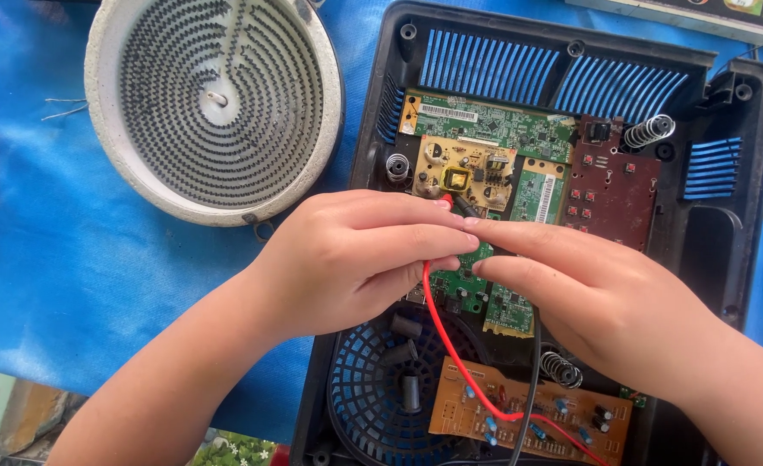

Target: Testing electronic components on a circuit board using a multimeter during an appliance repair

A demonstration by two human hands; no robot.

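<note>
My left hand is closed around a red test probe whose red lead runs down toward the bottom of the frame. My right hand pinches a black probe, and its black lead hangs down beside the red one. Both probe tips meet at a small tan circuit board with a yellow transformer. That board lies on a green circuit board inside an opened black plastic cooker housing.
A round white heating coil plate lies at upper left on a blue sheet. Inside the housing are a dark red button board, an orange board, a fan grille and several springs.
</note>
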